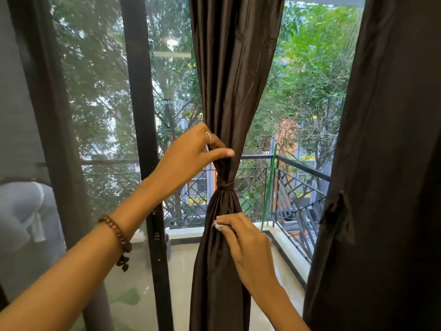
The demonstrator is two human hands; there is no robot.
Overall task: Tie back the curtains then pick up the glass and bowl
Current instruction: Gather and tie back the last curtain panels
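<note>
**Middle curtain cinched at the waist, both hands on the fabric**

The middle curtain [229, 75] hangs at the centre of the view, dark brown and gathered into a narrow waist by a tie band [225, 185] of the same colour wrapped around it. Above the band the cloth fans out toward 12 o'clock; below it the cloth falls in straight folds toward 6 o'clock.

The left hand [188, 156] sits just above the band, at about 11 o'clock from it. Its fingers are curled around the gathered fabric, thumb extended across the front of the folds; a ring shows on one finger. A beaded bracelet [118, 237] circles the left wrist.

The right hand [243, 237] sits below the band, at about 5 o'clock from it. Its fingers are narrowly closed, pinching a fold of the curtain at its left edge.

A second curtain [386, 163] of the same cloth hangs at 3 o'clock, well apart from the first. A dark door frame [143, 139] stands at 9 o'clock. Behind the glass, a balcony railing [303, 173] runs across.

The glass and bowl are not in view.
</note>
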